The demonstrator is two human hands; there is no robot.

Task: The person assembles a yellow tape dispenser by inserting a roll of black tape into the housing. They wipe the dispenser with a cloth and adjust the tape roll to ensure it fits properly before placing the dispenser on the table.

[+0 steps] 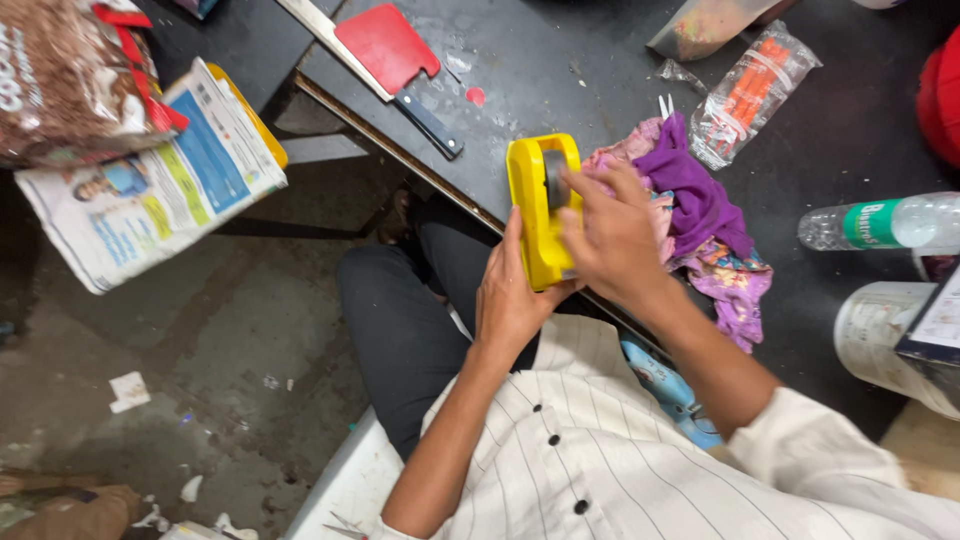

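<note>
Across the dark table, beside the purple cloth, your yellow tool lies at the near edge, its long axis running away from you. Your left hand wraps its near end from the left; your right hand closes over it, fingertips on the grey wheel.

A red-bladed cleaver, purple cloth, plastic bottle and newspaper lie around
</note>
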